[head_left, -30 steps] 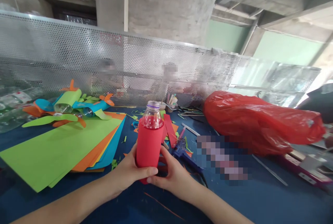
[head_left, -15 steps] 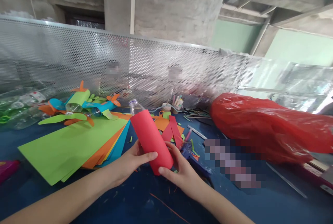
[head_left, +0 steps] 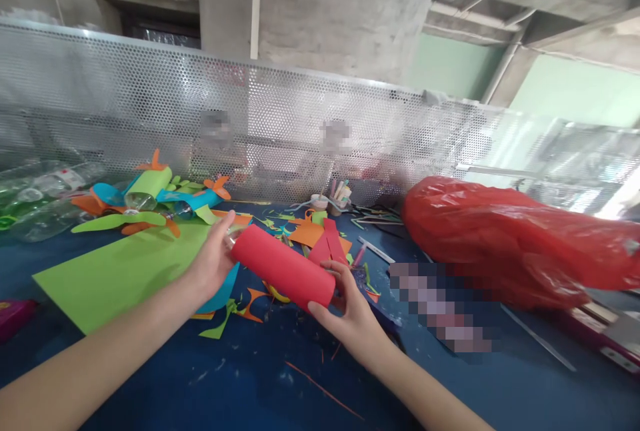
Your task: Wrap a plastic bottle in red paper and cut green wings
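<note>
A plastic bottle wrapped in red paper [head_left: 284,265] is held in the air above the table, tilted with its clear neck end to the left and its base low on the right. My left hand [head_left: 216,254] is closed around the neck end, which it mostly hides. At the base, my right hand [head_left: 345,301] grips the bottle with thumb in front and fingers behind. Below and behind my left hand lie green paper sheets [head_left: 130,271] with blue and orange edges under them. Red paper strips [head_left: 331,241] lie just behind the bottle.
Bottles with paper blades [head_left: 150,189] and clear empty bottles [head_left: 45,207] lie at the left. A large red plastic bag [head_left: 500,237] fills the right. Paper scraps [head_left: 253,304], a cup of pens [head_left: 341,196] and a white stick [head_left: 376,249] lie about. A perforated metal screen [head_left: 300,117] stands behind.
My left hand has shifted from the bottle's middle up to its neck. The bottle has tipped over to the left, closer to lying flat. My right hand stays at the base.
</note>
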Tool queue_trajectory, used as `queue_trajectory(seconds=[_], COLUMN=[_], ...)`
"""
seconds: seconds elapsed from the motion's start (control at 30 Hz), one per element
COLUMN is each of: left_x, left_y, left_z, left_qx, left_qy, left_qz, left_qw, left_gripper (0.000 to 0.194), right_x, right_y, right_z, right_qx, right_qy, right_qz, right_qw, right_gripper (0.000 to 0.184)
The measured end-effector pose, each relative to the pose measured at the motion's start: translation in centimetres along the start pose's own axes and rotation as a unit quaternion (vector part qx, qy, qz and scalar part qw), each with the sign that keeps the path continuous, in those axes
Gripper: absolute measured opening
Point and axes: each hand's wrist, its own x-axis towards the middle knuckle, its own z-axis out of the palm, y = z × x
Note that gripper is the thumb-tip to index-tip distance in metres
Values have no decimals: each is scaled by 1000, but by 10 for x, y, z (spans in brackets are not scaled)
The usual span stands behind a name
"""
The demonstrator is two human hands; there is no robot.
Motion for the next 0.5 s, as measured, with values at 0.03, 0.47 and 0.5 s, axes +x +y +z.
queue_trajectory(seconds=[0.03, 0.47, 0.5], left_x=[4, 19, 18], left_y=[0, -11, -11], left_z=[-4, -21, -21], left_qx=[0, 103, 114], left_qy=[11, 28, 30], left_qz=[2, -11, -10], left_qw=[1000, 994, 993], left_gripper=[45, 30, 30], right_x=[0, 2, 2], right_y=[-1, 1, 1], right_z=[0, -1, -1], right_qx=[2, 63, 64], right_qy=[13, 45, 42], right_qz=[-8, -4, -4], right_qw=[1000, 997, 997], right_gripper=[49, 47, 46])
